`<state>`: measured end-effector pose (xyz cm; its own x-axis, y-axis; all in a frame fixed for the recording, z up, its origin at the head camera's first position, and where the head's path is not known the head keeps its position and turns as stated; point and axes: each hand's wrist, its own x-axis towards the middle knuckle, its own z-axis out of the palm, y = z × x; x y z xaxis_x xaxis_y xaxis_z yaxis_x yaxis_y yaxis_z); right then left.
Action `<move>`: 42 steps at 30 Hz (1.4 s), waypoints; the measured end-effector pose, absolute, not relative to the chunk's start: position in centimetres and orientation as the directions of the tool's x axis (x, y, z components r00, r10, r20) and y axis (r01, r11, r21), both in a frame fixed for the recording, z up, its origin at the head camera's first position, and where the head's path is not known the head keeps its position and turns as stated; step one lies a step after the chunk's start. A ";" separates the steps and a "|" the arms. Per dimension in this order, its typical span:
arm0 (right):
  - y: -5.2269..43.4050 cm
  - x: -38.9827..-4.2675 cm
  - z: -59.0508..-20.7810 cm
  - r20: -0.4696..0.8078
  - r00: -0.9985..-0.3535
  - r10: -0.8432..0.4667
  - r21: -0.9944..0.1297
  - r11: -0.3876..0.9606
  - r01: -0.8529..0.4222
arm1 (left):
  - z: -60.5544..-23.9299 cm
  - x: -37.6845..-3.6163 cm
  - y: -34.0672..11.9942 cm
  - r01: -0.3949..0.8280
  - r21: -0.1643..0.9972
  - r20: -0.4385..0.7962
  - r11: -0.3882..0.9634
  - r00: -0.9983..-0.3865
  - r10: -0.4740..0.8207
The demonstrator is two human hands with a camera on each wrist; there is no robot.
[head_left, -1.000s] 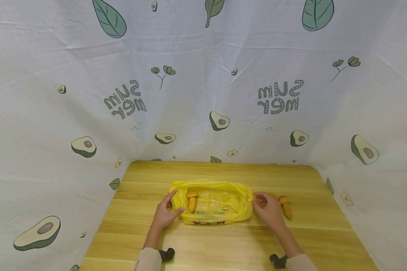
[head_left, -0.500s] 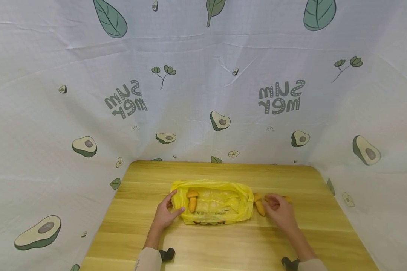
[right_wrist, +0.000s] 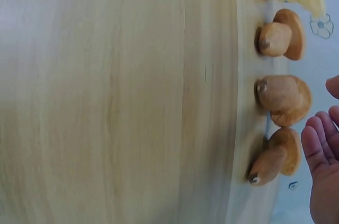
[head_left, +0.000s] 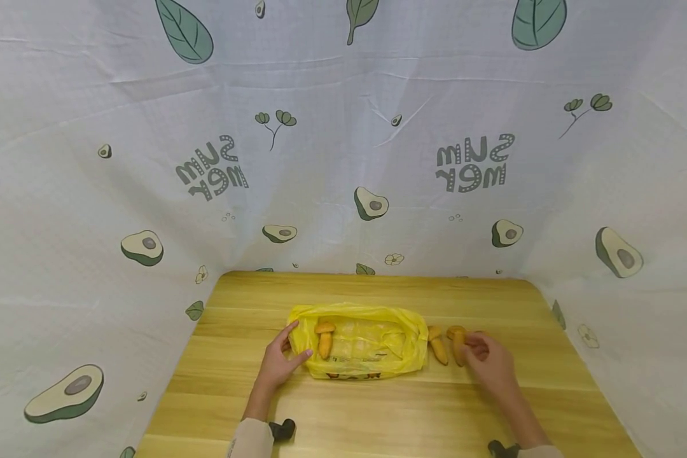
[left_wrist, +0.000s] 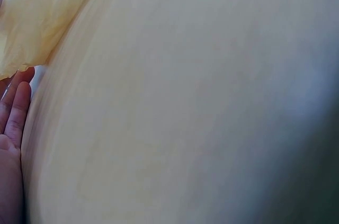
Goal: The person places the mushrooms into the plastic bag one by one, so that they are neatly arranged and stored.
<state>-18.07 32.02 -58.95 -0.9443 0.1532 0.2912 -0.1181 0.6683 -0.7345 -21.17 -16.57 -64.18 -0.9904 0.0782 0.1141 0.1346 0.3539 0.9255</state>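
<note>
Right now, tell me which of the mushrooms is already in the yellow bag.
The mushroom at the left end of the yellow bag, beside the left hand. The other mushrooms lie bare on the table near the right hand.

Two bare hands, left hand (head_left: 276,366) and right hand (head_left: 490,364), no rings or gloves seen. Light beige long sleeves (head_left: 250,440) end at the wrists. A small black wrist camera mount (head_left: 282,429) sits by each cuff; the right one is half cut off at frame edge.
</note>
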 end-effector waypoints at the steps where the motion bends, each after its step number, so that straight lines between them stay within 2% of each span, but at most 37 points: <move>1: 32.1 -18.0 -59.0 0.292 -0.943 0.161 -0.738 0.664 -0.115 | -64.2 -21.2 -16.6 0.136 0.925 0.115 0.354 -0.990 0.079; 10: 33.3 -17.4 -59.4 0.251 -0.939 0.235 -0.702 0.713 -0.010 | -64.3 -21.1 -16.6 0.134 0.927 0.114 0.352 -0.991 0.075; 18: 34.0 -17.4 -60.1 0.279 -0.928 0.245 -0.656 0.755 0.002 | -64.4 -21.4 -16.7 0.127 0.926 0.110 0.356 -0.992 0.068; 30: 34.2 -16.9 -60.9 0.161 -0.955 0.248 -0.689 0.721 0.071 | -64.3 -21.3 -16.6 0.137 0.924 0.117 0.358 -0.990 0.076; 42: 34.7 -17.2 -62.1 0.128 -0.934 0.334 -0.685 0.711 0.161 | -64.3 -21.3 -16.6 0.133 0.924 0.114 0.358 -0.991 0.075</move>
